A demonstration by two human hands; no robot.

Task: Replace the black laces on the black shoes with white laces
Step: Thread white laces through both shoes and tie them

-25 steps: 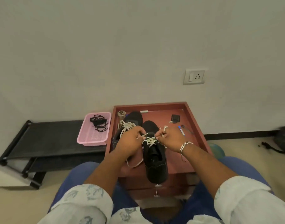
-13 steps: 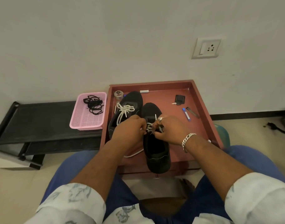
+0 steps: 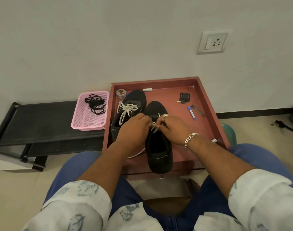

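Two black shoes stand in a red-brown tray [image 3: 207, 97]. The left shoe [image 3: 134, 100] carries a tied white lace [image 3: 127, 109]. The right shoe [image 3: 159, 152] points away from me, its heel over the tray's near edge. My left hand [image 3: 134, 130] and my right hand [image 3: 173, 129] meet over its tongue, and both pinch the white lace [image 3: 153, 127] there. One lace tip sticks up beside my ringed finger. The black laces [image 3: 95, 104] lie bundled in a pink basket [image 3: 85, 121].
The pink basket sits on a low black rack [image 3: 42, 124] left of the tray. In the tray lie a small round tin [image 3: 121, 93], a black key fob [image 3: 184, 97], a blue pen [image 3: 191, 112] and a dark stick. A wall socket [image 3: 212, 41] is above.
The view tilted down, so the tray sits higher in frame. My hands closed in together on the right shoe's white lace and stay there, working at the knot.
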